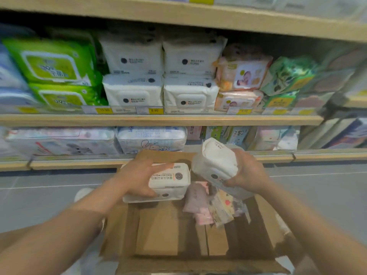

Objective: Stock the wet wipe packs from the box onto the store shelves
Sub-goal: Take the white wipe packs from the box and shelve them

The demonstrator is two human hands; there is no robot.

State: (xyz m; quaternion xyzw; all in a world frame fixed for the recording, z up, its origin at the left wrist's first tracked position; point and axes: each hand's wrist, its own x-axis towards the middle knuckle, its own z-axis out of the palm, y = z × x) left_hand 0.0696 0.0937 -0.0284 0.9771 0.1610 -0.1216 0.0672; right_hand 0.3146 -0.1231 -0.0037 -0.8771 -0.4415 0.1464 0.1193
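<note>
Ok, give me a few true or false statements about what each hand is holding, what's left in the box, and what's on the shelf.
1. The left hand holds a white wipe pack. True.
2. The right hand is empty. False: it grips another white pack, tilted on end.
3. The cardboard box is empty. False: pinkish packs lie in it.
4. Matching white packs sit stacked on the middle shelf. True.
5. Green packs lie left of those. True.
</note>
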